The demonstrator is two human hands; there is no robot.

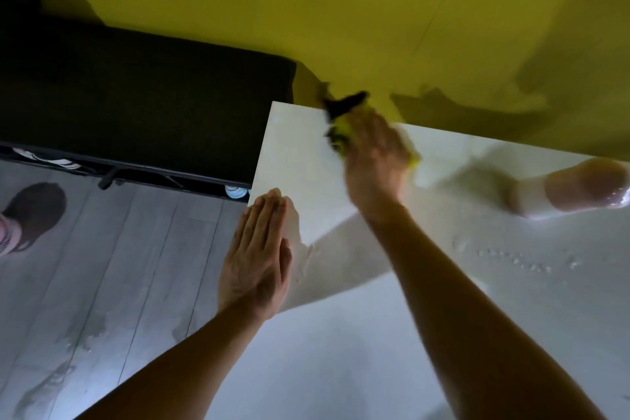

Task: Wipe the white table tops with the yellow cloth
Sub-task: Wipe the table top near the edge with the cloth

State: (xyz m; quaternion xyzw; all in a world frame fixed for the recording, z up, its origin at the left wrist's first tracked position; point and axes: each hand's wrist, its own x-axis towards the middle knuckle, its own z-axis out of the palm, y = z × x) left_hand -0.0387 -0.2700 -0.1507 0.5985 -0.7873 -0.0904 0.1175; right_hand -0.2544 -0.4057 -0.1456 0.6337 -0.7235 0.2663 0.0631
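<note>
A glossy white table top (443, 283) fills the lower right of the head view. My right hand (375, 160) is blurred with motion near the table's far left corner and presses a yellow cloth (341, 133) with a dark edge onto the surface. Only the cloth's left part and a sliver at the right show; my hand covers the rest. My left hand (259, 249) lies flat with straight fingers on the table's left edge.
A clear cup with a brownish drink (586, 187) stands at the table's right rear. Water droplets (518, 259) dot the surface near it. A yellow wall (341, 10) rises behind. Left of the table stand a black shelf (136, 95) and grey floor with a dark shoe (34, 211).
</note>
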